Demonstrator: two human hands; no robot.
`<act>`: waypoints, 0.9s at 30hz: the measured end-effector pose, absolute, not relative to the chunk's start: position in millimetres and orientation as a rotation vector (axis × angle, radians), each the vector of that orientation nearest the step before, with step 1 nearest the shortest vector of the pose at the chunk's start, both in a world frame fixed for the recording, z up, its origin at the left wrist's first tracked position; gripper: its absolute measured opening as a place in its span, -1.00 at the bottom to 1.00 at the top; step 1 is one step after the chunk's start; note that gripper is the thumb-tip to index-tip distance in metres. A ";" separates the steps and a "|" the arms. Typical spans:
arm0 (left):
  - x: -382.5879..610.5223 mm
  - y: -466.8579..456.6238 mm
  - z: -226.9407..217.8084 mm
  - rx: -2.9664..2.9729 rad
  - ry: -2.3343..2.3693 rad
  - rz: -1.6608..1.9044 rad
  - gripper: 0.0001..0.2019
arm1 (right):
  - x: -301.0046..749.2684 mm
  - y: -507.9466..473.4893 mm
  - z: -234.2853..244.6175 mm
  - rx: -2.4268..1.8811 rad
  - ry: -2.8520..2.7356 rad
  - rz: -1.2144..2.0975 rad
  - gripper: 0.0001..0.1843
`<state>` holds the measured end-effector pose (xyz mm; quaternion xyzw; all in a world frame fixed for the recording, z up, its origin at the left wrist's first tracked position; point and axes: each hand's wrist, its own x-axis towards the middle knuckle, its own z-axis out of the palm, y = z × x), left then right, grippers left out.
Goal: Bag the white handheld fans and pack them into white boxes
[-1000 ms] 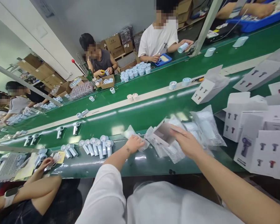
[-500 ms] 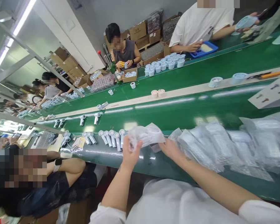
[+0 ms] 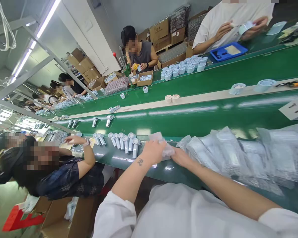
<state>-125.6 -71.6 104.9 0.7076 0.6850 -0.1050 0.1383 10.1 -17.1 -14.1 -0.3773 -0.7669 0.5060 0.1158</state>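
while the left hand (image 3: 152, 152) closes in a narrow grip over a small clear plastic bag (image 3: 166, 150), just above the near edge of the green conveyor belt (image 3: 188, 116), the right hand (image 3: 182, 158) lies flat and open, its fingertips (image 3: 175, 156) just beside the bag. a long heap of filled plastic bags (image 3: 238, 155) lies on the belt, right of both hands. pale handheld fans (image 3: 123, 141) lie in a row on the belt, left of the hands. a co-worker's hand (image 3: 74, 140) rests further left, at the belt's near edge.
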 end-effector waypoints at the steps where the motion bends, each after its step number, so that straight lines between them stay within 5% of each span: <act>1: -125.3 -66.4 102.5 2.019 1.966 -0.355 -0.58 | 10.1 -18.2 -14.1 -1.091 -2.276 1.481 -0.59; 5: -124.1 -66.4 85.9 1.896 2.078 -0.436 -0.56 | 10.0 -23.8 -13.5 -1.103 -2.307 1.460 -0.51; 10: -115.9 -105.6 60.1 1.940 2.258 -0.122 -0.23 | 19.8 -21.2 -15.7 -1.042 -2.281 1.547 -0.47; 21: -132.5 -120.9 11.4 2.052 2.069 -0.210 -0.57 | 50.2 -15.9 -6.6 -1.058 -2.058 1.783 -0.52; 27: -166.1 -65.3 21.8 2.181 2.130 0.334 -0.68 | 158.4 -3.4 3.0 -1.310 -1.623 1.582 -0.52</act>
